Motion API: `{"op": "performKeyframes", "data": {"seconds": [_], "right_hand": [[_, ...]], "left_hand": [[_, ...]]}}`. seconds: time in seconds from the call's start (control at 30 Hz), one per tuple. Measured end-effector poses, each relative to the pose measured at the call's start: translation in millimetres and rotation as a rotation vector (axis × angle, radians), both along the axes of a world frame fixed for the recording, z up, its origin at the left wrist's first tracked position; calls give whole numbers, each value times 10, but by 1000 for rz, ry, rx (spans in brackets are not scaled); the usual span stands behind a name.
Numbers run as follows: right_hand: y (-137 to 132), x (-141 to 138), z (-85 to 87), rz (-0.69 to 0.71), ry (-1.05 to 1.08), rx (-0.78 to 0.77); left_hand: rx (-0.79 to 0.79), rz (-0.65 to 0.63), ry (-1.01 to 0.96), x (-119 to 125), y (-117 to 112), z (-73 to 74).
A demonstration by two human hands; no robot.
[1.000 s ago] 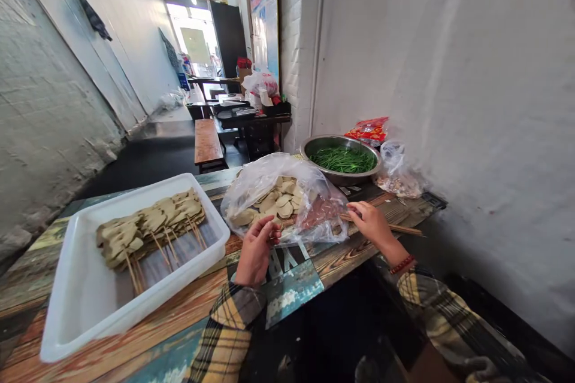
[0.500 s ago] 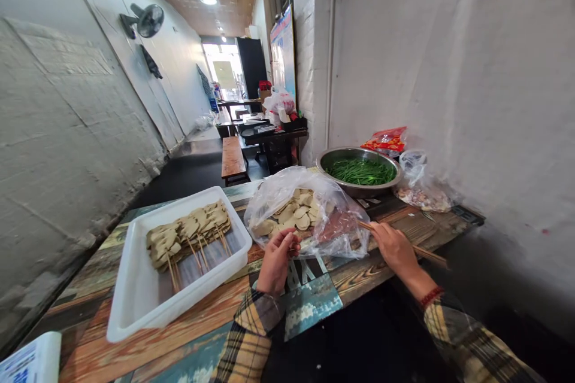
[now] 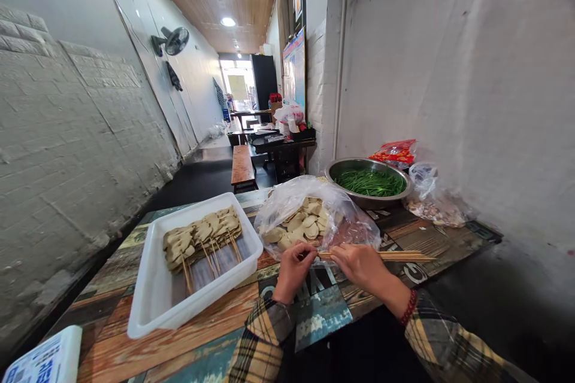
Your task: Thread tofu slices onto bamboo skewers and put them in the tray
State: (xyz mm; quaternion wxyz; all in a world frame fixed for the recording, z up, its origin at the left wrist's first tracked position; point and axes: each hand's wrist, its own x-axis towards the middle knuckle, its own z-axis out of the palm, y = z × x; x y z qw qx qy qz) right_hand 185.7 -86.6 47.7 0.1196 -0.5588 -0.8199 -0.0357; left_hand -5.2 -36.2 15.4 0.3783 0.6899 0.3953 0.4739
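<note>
Remotely, I see the tray [image 3: 155,296] left of the bag [image 3: 309,187], the basin [image 3: 369,200] behind-right, skewers [image 3: 399,256] probably in front.

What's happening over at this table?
Someone's right hand holds a bundle of wooden skewers, with the left hand close by their left ends. Just beyond the hands lies an open clear plastic bag of thin, pale slices. To the left, a white plastic tray holds already skewered slices; a metal bowl of green stalks sits farther back.
</note>
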Motion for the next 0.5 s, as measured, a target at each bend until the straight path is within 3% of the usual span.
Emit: {"op": "performKeyframes", "data": {"seconds": [0.17,0.5], "right_hand": [[-15,77,-2,1,-12,-27],[-13,155,38,46,-45,-69]], "left_hand": [[87,-33,147,36,-35,4],[160,-89,219,50,-80,79]]}}
